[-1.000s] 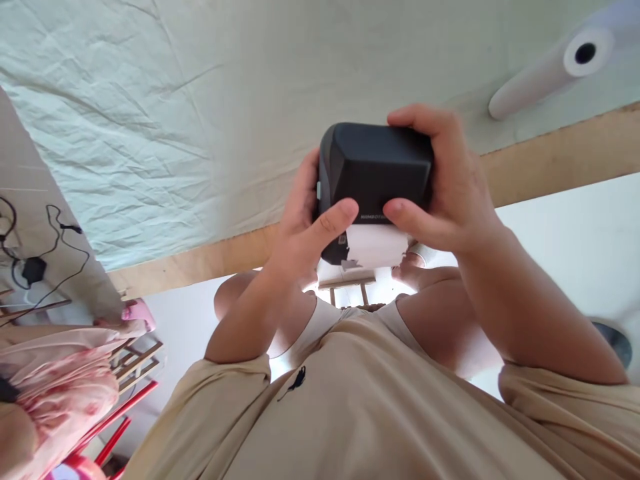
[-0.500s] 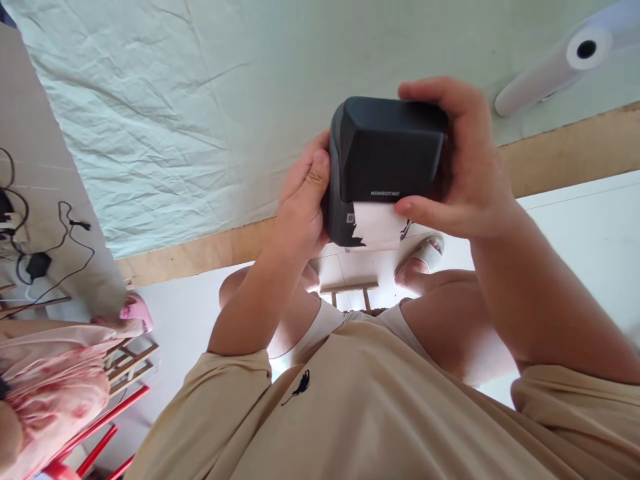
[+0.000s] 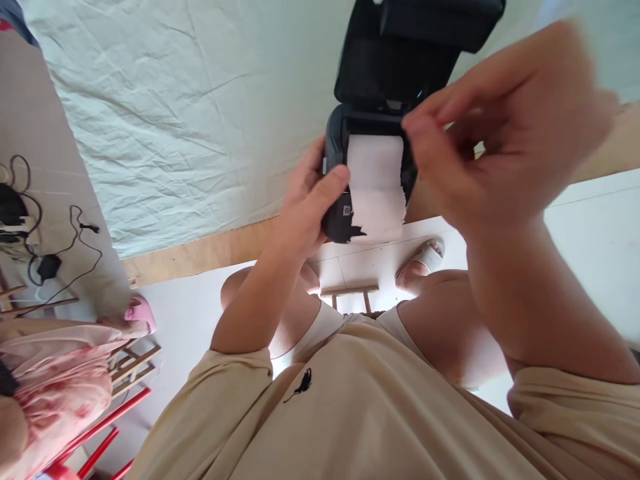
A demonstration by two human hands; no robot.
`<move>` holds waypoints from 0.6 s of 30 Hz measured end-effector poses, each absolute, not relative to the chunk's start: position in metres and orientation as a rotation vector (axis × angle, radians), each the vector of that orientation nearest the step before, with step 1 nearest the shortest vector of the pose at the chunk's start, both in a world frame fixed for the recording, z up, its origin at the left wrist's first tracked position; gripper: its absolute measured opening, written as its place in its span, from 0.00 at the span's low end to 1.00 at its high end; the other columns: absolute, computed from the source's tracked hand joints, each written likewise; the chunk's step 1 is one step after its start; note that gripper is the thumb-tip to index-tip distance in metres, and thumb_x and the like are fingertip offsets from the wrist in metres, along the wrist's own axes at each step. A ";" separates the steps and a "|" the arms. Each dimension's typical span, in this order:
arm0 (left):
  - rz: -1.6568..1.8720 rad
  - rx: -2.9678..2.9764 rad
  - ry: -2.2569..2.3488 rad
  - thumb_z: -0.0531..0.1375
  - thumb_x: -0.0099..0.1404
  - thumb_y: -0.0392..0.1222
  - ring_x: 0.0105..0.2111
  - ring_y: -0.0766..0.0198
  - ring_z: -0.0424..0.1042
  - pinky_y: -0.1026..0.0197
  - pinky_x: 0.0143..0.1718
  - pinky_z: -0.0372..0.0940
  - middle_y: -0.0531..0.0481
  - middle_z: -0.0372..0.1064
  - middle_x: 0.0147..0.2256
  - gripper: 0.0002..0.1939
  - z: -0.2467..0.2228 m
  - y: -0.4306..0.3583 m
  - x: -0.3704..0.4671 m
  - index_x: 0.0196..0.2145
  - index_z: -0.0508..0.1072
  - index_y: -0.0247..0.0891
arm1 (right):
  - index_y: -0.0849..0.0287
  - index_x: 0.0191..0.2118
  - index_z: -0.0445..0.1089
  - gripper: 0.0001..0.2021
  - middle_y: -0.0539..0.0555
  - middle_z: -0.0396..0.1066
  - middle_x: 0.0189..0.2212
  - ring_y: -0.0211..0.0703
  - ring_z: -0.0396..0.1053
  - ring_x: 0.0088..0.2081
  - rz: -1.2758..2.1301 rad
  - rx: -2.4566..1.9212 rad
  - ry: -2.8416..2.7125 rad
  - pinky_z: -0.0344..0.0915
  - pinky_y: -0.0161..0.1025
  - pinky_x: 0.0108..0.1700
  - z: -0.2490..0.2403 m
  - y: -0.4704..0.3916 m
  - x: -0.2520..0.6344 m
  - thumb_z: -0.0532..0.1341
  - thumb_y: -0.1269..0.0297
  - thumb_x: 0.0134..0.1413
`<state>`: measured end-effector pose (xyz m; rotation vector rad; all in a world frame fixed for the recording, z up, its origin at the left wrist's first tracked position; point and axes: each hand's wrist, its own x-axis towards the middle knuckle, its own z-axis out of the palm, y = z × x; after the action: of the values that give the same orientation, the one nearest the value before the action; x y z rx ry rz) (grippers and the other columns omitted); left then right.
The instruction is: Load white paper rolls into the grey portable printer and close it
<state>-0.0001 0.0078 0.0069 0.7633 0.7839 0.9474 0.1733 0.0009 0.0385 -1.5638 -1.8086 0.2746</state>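
A creased pale-green cloth [image 3: 200, 133] spreads up to a bare wooden edge [image 3: 200, 257]. Beyond the cloth's left side lie black cords [image 3: 90, 228] and a black power adapter [image 3: 49, 267]. At lower left, a co-worker's pink patterned garment [image 3: 65, 380] shows beside a slatted wooden frame [image 3: 133, 369], with red bars [image 3: 101, 450] below and a pink slipper [image 3: 143, 312], worn on a foot, near the white floor [image 3: 190, 320]

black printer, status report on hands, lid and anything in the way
Left hand gripping black printer. Right hand at its right edge, fingertips together, contact unclear. Lid open, white paper exposed. Right hand partly blocking view.
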 end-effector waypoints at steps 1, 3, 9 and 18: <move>0.935 0.781 0.780 0.60 0.65 0.49 0.43 0.63 0.76 0.63 0.38 0.71 0.52 0.75 0.40 0.12 0.007 0.007 -0.001 0.44 0.75 0.45 | 0.57 0.31 0.70 0.07 0.49 0.69 0.25 0.33 0.61 0.24 0.199 -1.605 -1.867 0.51 0.37 0.28 0.040 0.001 0.172 0.57 0.63 0.57; 0.928 0.789 0.774 0.61 0.65 0.47 0.42 0.63 0.76 0.62 0.38 0.71 0.52 0.75 0.42 0.12 0.006 0.007 -0.002 0.47 0.74 0.46 | 0.56 0.32 0.73 0.06 0.49 0.70 0.25 0.35 0.63 0.26 0.103 -1.728 -2.036 0.49 0.36 0.28 0.044 0.000 0.169 0.58 0.64 0.54; 0.909 0.886 0.799 0.62 0.62 0.54 0.50 0.58 0.74 0.61 0.46 0.70 0.51 0.74 0.46 0.20 0.001 0.007 -0.004 0.50 0.74 0.47 | 0.50 0.44 0.72 0.13 0.49 0.73 0.30 0.35 0.56 0.24 0.184 -2.026 -2.335 0.39 0.37 0.27 0.059 -0.007 0.167 0.56 0.53 0.58; 0.949 0.819 0.764 0.61 0.64 0.49 0.51 0.59 0.76 0.66 0.39 0.73 0.51 0.75 0.35 0.14 0.002 0.007 -0.004 0.44 0.75 0.40 | 0.47 0.48 0.70 0.20 0.49 0.73 0.41 0.35 0.65 0.28 0.860 -1.486 -1.814 0.59 0.37 0.28 0.063 0.003 0.195 0.62 0.58 0.46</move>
<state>-0.0044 0.0074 0.0021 0.8191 0.7640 0.9486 0.1946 0.0035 0.0633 -1.4861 -1.8138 0.8604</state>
